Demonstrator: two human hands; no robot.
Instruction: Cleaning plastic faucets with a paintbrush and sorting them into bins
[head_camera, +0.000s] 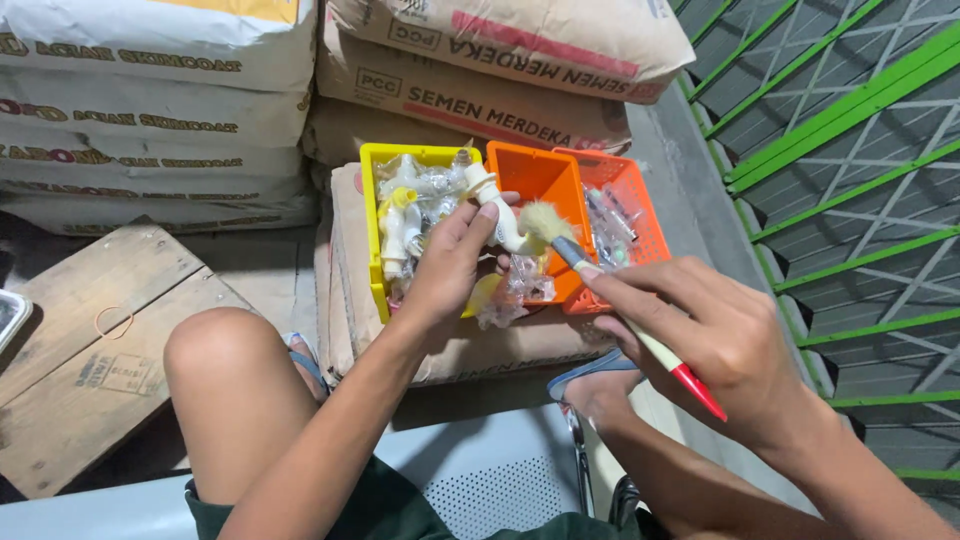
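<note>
the left hand (450, 262) is closed around a white plastic tap (497, 212), a curved fitting with a ribbed end poking up past the fingers, held above the yellow basket (372, 220) that is full of more white taps in clear bags. the right hand (715, 335) pinches a paintbrush (600, 285) with a pale, fluffy bristle head, a metal band and a cream handle ending in a red tip, its bristles touching the tap's bend in front of the empty orange basket (540, 180). a second orange basket (640, 200) sits just beside it on a brown paper sack (345, 290), with stacked cement sacks (470, 100) behind and a wooden pallet (90, 350) well to the left.
</note>
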